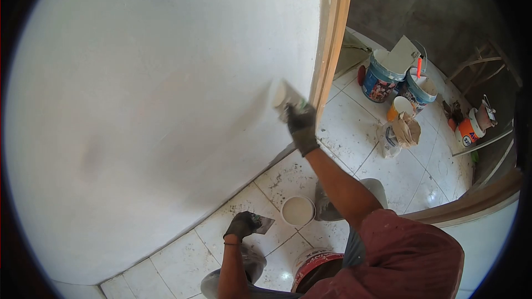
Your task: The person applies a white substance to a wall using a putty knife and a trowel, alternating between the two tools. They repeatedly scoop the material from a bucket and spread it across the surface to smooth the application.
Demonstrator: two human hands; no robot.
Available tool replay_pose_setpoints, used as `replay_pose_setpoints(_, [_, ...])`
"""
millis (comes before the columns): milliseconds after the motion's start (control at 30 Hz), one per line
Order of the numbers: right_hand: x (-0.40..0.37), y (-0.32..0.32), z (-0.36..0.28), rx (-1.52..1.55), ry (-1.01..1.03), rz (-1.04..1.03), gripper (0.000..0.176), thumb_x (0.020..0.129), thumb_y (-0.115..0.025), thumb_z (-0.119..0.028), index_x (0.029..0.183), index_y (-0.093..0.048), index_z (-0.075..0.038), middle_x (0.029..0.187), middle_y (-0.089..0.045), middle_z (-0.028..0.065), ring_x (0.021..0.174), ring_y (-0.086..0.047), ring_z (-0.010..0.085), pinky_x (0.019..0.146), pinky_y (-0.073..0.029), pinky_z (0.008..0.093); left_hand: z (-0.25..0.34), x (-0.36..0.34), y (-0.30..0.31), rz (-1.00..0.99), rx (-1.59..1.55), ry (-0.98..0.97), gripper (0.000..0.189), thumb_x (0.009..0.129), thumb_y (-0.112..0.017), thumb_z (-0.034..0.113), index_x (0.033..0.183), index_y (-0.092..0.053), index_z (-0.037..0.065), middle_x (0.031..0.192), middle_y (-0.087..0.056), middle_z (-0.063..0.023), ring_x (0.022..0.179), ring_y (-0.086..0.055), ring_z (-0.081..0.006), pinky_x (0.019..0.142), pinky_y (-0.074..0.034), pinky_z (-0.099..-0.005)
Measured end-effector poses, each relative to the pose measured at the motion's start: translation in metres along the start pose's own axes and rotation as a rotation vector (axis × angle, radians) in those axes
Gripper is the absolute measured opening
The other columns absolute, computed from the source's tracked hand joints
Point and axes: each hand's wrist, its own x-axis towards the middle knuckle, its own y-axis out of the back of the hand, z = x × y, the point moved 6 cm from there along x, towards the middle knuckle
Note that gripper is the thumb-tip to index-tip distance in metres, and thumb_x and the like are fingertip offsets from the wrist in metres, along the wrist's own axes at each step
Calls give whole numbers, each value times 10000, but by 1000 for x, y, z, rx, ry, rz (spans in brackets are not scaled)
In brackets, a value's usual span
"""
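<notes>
My right hand [302, 124], in a dark glove, is closed round a putty knife [287, 98] whose blade lies against the white wall [166, 77] close to the wooden door frame. Pale putty shows on that blade. Lower down, my left hand [241, 226], also gloved, grips a second scraper [262, 225] with a flat metal blade, held over the floor tiles. Just right of this scraper stands a round tub [297, 211] of whitish paste. A red and white bucket [315, 263] is partly hidden beneath my body.
Beyond the wooden door frame [334, 39] stand two large paint buckets [379, 80] [418, 89], a yellow cup [400, 108], a paper bag [407, 128] and an orange and white pail [470, 128]. Debris speckles the tiled floor [354, 127].
</notes>
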Motion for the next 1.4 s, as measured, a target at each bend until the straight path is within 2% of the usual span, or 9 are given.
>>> replay_pose_setpoints(100, [77,23,-26,-337,508,246,350,845,-510,-88,1165,-572,42,951,-660,199,832,-654,320,765,-534,384,-6,4,-10,-2,-7,-3,456,751,-712,394,921,-679,-27,936,-669,-239,893,-644,-380,817,-507,-417])
replay_pose_setpoints(267, [34,-80,-62,-1135,631,388,433,821,-475,-73,1248,-526,-21,1264,-497,200,1151,-516,320,865,-496,436,7,4,0,69,-75,-54,529,739,-720,429,986,-658,-35,1008,-661,-237,954,-632,-373,837,-501,-409])
replay_pose_setpoints(400, [7,-29,-73,-710,726,12,434,806,-486,-52,1236,-546,-62,1141,-588,190,999,-604,338,849,-506,420,1,7,-8,5,-48,-27,553,744,-716,437,1018,-643,-38,1030,-655,-237,983,-626,-366,855,-495,-406])
replay_pose_setpoints(533, [92,37,-74,-817,609,392,378,831,-489,-106,1193,-570,-38,1018,-643,213,911,-628,365,845,-494,421,-7,7,-16,28,4,-60,475,763,-689,411,1015,-661,10,1048,-655,-205,1009,-615,-353,893,-486,-410])
replay_pose_setpoints(633, [119,21,-65,-496,485,266,361,819,-532,-133,1157,-601,-29,1021,-658,200,936,-633,349,865,-490,402,4,-1,-2,41,-28,-51,480,762,-688,413,1024,-660,12,1075,-647,-206,1030,-608,-350,901,-483,-406])
replay_pose_setpoints(900, [-70,-132,-108,-637,760,195,439,763,-548,-89,1196,-557,-14,1076,-593,182,964,-593,364,820,-493,446,10,3,3,118,-112,-145,483,758,-721,363,1046,-647,-18,1007,-665,-219,976,-628,-364,858,-493,-398])
replay_pose_setpoints(1067, [-161,-219,-101,-603,687,-15,487,776,-574,-129,1235,-508,20,1195,-500,304,1019,-560,427,835,-493,471,-1,6,1,72,-197,-159,539,745,-716,400,1092,-636,-4,1144,-624,-229,1109,-579,-343,952,-458,-381])
replay_pose_setpoints(1167, [-221,-269,-86,-617,782,-159,600,770,-610,-161,1302,-430,51,1251,-407,383,1089,-491,480,855,-501,481,-22,-1,-6,445,-619,-347,587,740,-721,422,1139,-619,3,1165,-614,-229,1150,-553,-331,992,-426,-380])
replay_pose_setpoints(1400, [-310,-330,-65,-710,885,-470,521,798,-592,-160,1244,-464,76,1228,-467,315,1053,-517,419,752,-550,480,-39,1,-16,551,-717,-353,586,752,-712,422,1158,-613,12,1164,-615,-220,1145,-551,-328,999,-417,-384])
